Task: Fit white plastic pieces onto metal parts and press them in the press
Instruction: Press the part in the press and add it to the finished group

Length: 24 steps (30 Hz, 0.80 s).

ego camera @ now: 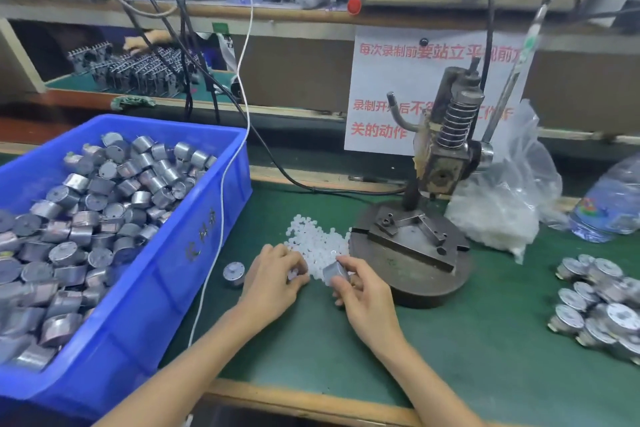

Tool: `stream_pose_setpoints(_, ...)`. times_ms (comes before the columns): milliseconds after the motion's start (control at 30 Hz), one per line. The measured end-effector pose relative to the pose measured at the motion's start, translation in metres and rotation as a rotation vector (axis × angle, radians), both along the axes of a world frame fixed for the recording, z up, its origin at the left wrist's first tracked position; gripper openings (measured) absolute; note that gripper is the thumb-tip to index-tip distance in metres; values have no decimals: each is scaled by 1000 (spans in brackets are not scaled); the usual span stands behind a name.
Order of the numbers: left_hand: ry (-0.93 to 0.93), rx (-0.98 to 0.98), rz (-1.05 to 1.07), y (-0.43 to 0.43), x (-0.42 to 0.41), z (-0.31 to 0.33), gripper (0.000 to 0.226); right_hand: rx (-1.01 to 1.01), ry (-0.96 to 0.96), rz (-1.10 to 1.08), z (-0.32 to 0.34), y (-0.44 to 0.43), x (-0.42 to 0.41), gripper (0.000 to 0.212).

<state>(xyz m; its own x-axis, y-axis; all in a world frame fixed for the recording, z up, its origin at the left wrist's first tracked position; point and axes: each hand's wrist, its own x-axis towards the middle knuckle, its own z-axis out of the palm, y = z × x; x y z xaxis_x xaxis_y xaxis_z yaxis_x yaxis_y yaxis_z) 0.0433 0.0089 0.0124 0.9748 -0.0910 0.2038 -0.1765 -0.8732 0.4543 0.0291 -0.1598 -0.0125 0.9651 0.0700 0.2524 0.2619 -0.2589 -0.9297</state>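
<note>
A pile of small white plastic pieces [317,239] lies on the green mat in front of the press base. My left hand [273,276] rests at the pile's near edge and pinches a white piece between its fingertips. My right hand [360,291] grips a round metal part [334,272], tilted toward the left hand. One loose metal part [234,272] stands on the mat left of my left hand. The hand press [446,156] stands behind, its round base plate [412,246] bare.
A blue bin [194,218] full of metal parts fills the left side. A heap of metal parts [602,305] lies at the right. A clear bag of white pieces [498,215] and a water bottle [609,204] stand beside the press. A white cable [221,191] hangs over the bin.
</note>
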Motion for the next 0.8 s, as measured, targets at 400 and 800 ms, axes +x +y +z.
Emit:
stream_pose_setpoints(400, -127, -175, -77, -11, -8, -18, 5, -133, 30, 48, -1, 2, 14, 26)
stream_pose_setpoints(800, -108, -178, 142, -10, -13, -26, 14, -274, -114, 65, -1, 4, 8, 24)
